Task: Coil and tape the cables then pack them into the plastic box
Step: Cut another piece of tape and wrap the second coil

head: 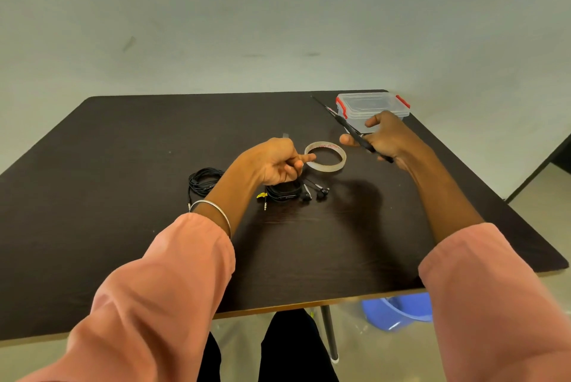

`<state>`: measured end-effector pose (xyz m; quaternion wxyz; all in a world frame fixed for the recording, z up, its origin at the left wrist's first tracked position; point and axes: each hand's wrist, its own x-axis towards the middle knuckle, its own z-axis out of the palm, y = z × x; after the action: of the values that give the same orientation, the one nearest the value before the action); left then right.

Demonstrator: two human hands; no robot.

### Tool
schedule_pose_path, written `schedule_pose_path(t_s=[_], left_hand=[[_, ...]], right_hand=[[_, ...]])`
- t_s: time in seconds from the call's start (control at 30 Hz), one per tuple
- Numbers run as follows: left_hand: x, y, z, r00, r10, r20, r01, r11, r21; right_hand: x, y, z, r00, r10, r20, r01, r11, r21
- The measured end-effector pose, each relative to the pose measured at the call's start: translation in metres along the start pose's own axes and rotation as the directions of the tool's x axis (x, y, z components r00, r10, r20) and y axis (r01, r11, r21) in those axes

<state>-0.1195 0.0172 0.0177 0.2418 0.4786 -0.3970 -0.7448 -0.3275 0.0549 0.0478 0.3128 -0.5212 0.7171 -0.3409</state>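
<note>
My right hand grips black scissors above the table, blades pointing up and to the left. The clear tape roll lies flat between my hands. My left hand has its fingers curled, with the index fingertip at the roll's left rim. A short strip of tape sticks up from behind its knuckles. Just under that hand lies a coiled black earphone cable with a yellow tag, a jack and two earbuds. Left of my forearm rests a second black coiled cable. The clear plastic box with red clips stands lidded at the far right.
The dark table has its front edge close to me and a rounded right corner. A blue plastic tub sits on the floor under the right side, beside a metal table leg. A pale wall rises behind the table.
</note>
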Motion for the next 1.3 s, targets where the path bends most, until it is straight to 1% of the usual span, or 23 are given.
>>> schedule_pose_path(t_s=[0.1,0.17,0.27,0.37,0.47,0.6,0.67,0.7,0.73,0.77,0.8,0.83,0.87,0.9,0.93,0.97,1.03,1.17,1.3], left_hand=[[-0.003,0.001,-0.001,0.999,0.039,-0.006,-0.039,0.999,-0.037],[-0.005,0.0,-0.003,0.995,0.096,-0.013,-0.097,0.992,-0.08],[-0.009,-0.005,-0.011,0.983,0.177,-0.05,-0.183,0.97,-0.16],[-0.02,-0.006,-0.017,0.971,0.23,-0.069,-0.239,0.946,-0.22],[-0.029,-0.008,-0.025,0.962,0.25,-0.106,-0.267,0.944,-0.196],[-0.04,-0.014,-0.035,0.954,0.261,-0.144,-0.279,0.952,-0.124],[-0.045,-0.016,-0.041,0.954,0.263,-0.145,-0.278,0.955,-0.099],[-0.047,-0.017,-0.044,0.954,0.265,-0.143,-0.279,0.956,-0.089],[-0.048,-0.018,-0.047,0.953,0.268,-0.141,-0.281,0.956,-0.081],[-0.05,-0.019,-0.05,0.952,0.273,-0.14,-0.285,0.955,-0.076],[-0.051,-0.019,-0.054,0.95,0.28,-0.139,-0.291,0.954,-0.072],[-0.051,-0.02,-0.057,0.948,0.286,-0.137,-0.298,0.952,-0.069],[-0.052,-0.02,-0.061,0.946,0.293,-0.135,-0.304,0.95,-0.068],[-0.052,-0.021,-0.064,0.945,0.301,-0.132,-0.311,0.948,-0.065],[-0.053,-0.021,-0.068,0.942,0.309,-0.13,-0.319,0.946,-0.062],[-0.053,-0.022,-0.071,0.94,0.317,-0.126,-0.326,0.944,-0.056],[-0.054,-0.023,-0.079,0.935,0.333,-0.119,-0.34,0.94,-0.039],[-0.057,-0.021,-0.096,0.925,0.358,-0.128,-0.355,0.934,0.045],[-0.059,-0.015,-0.113,0.92,0.368,-0.137,-0.361,0.93,0.076]], right_hand=[[-0.005,0.005,-0.003,0.999,-0.023,-0.033,0.02,0.996,-0.089],[-0.015,0.017,-0.004,0.996,-0.017,-0.09,0.006,0.993,-0.116],[-0.033,0.04,-0.007,0.978,0.06,-0.202,-0.086,0.989,-0.123],[-0.047,0.058,-0.006,0.946,0.125,-0.298,-0.187,0.964,-0.189],[-0.054,0.064,0.0,0.918,0.155,-0.365,-0.276,0.911,-0.307],[-0.058,0.051,0.004,0.923,0.18,-0.339,-0.335,0.809,-0.483],[-0.06,0.039,0.009,0.93,0.142,-0.339,-0.327,0.742,-0.585],[-0.061,0.032,0.012,0.928,0.089,-0.361,-0.312,0.715,-0.626],[-0.061,0.024,0.015,0.923,0.022,-0.385,-0.287,0.704,-0.649],[-0.06,0.014,0.02,0.919,-0.052,-0.391,-0.235,0.725,-0.647],[-0.058,0.003,0.026,0.923,-0.118,-0.367,-0.142,0.781,-0.608],[-0.056,-0.008,0.033,0.932,-0.174,-0.318,-0.005,0.872,-0.49],[-0.054,-0.02,0.044,0.945,-0.205,-0.254,0.128,0.948,-0.291],[-0.054,-0.031,0.055,0.959,-0.214,-0.185,0.205,0.977,-0.065],[-0.054,-0.042,0.068,0.971,-0.209,-0.119,0.224,0.967,0.124],[-0.051,-0.051,0.082,0.977,-0.204,-0.06,0.213,0.946,0.243],[-0.042,-0.063,0.11,0.98,-0.199,-0.008,0.19,0.923,0.334],[-0.025,-0.079,0.149,0.993,-0.118,0.002,0.103,0.87,0.483],[-0.014,-0.088,0.165,0.989,-0.141,-0.045,0.144,0.853,0.501]])
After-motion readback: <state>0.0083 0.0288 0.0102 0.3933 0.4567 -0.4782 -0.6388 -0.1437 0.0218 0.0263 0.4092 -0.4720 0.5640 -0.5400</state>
